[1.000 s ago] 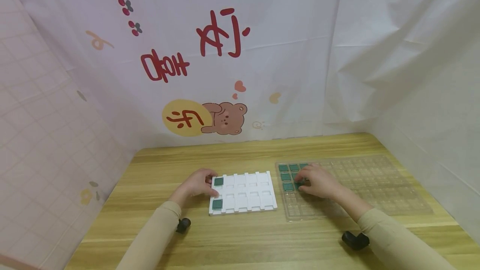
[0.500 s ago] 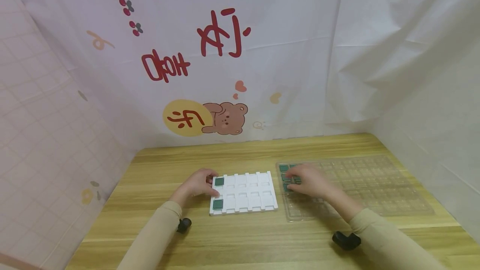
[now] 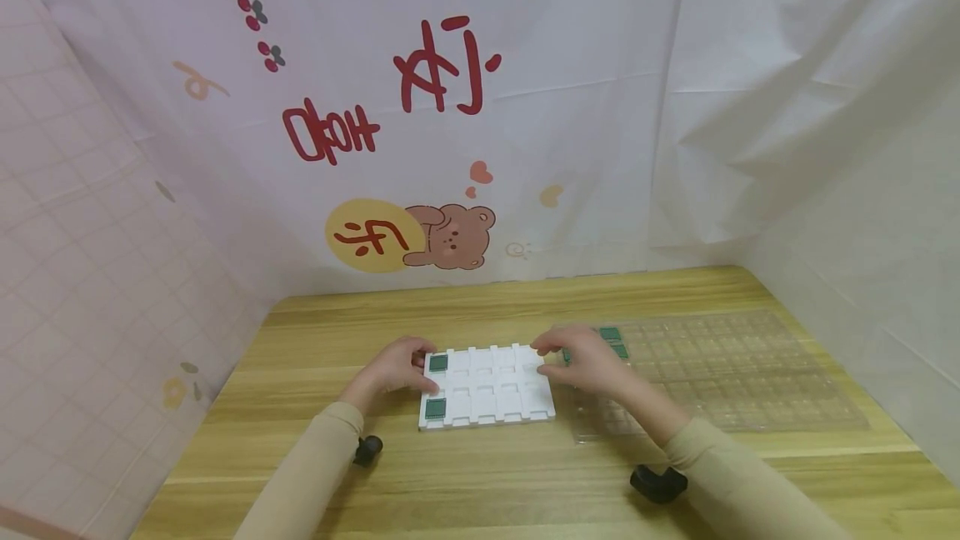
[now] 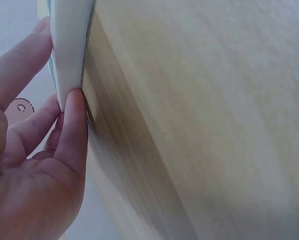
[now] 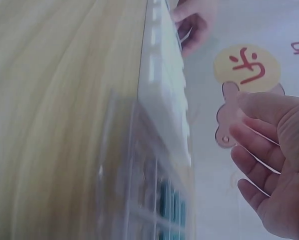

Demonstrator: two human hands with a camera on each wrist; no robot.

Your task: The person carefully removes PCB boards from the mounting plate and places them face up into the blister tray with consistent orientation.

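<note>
A white compartment tray (image 3: 486, 387) lies on the table, with a green square chip (image 3: 438, 363) in its far left slot and another chip (image 3: 435, 408) in its near left slot. My left hand (image 3: 395, 367) grips the tray's left edge; in the left wrist view its fingertips lie on either side of the white rim. Over the tray's right end my right hand (image 3: 588, 361) hovers with loosely bent fingers. Its thumb and forefinger stand apart, and nothing shows between them in the right wrist view. It partly hides the green chips (image 3: 610, 333) in the clear plastic tray (image 3: 720, 373).
The clear tray stretches right across the wooden table (image 3: 480, 482), just beside the white one. Black wrist-worn devices (image 3: 658, 483) hang under both forearms. A white printed cloth (image 3: 585, 107) stands behind the table and at its sides.
My right hand has moved left, from above the green chips in the clear tray to the white tray's right end. The left hand and the white tray stay in place.
</note>
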